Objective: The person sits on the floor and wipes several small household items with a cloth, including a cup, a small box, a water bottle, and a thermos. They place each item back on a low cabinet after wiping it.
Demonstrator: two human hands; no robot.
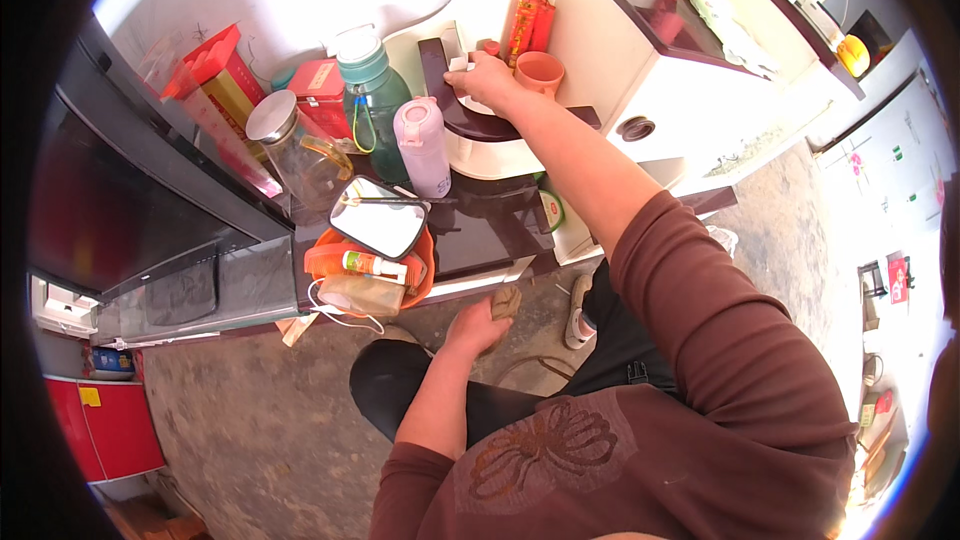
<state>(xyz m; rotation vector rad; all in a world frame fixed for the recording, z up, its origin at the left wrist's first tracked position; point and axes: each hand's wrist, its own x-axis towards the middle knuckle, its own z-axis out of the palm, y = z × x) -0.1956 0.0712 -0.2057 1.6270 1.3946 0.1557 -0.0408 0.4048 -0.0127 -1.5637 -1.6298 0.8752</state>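
Observation:
My right hand (491, 82) reaches to a dark curved shelf (480, 126) of the cabinet, its fingers on a small white object (459, 66) that I cannot identify. Behind the wrist sits an orange mug (540, 73); red packets (530, 30) stand against the wall. My left hand (474, 326) is low in front of the cabinet, closed on a bunched brown cloth (506, 303). Above it, an orange basket (426, 286) holds a comb, a small bottle and other items, with a framed mirror (379, 217) resting on top.
A pink bottle (424, 150), a large green bottle (386, 112) and a glass jug (304, 157) stand on the dark counter (480, 229). A black television (150, 180) is at the left. A white cabinet (667, 112) rises at the right, and a shoe (578, 315) is below.

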